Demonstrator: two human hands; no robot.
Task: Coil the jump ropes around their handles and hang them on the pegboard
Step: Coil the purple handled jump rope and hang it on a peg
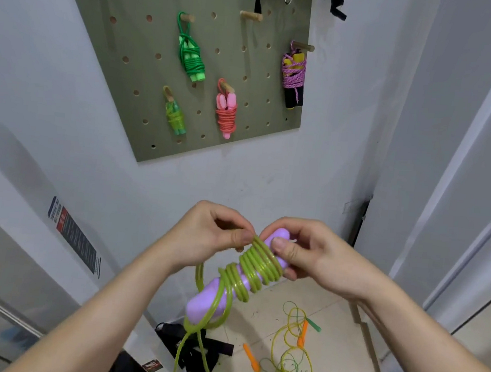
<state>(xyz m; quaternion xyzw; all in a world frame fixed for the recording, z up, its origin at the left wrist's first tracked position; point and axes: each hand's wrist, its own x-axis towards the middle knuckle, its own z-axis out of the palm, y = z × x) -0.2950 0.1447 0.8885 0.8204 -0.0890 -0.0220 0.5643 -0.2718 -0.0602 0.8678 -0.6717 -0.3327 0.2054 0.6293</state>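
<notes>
Rope (256,268), a yellow-green tube, is wound in close turns round the purple handles (207,301). The handles are held tilted, with the upper end in the right hand (307,250) and the lower end toward the camera. On the left hand (204,235), thumb and forefinger are pressed together and pinch the rope at the uppermost turn, while the other fingers are curled toward the palm. The right thumb lies flat on the handles just beyond that turn, and the right fingers are curled round the handles' upper end from behind. The two thumbs are near each other, with the top turns between them. Below the fingers, a loose loop passes round the handles' lower end, and the free rope hangs from there out of the bottom of the view. The pegboard (130,66), on the wall above and beyond the fingers, carries four coiled bundles, each hung on a wooden peg. These are a green bundle (191,56) up and left of the fingers, a lime bundle (175,114) under it, a pink bundle (227,113) straight above the left fingers, and a purple bundle (292,74) above the right fingers. On the floor under the right hand lies a tangle (292,350) of thin yellow and green ropes with orange handles. A black strap (194,347) lies under the held handles.
</notes>
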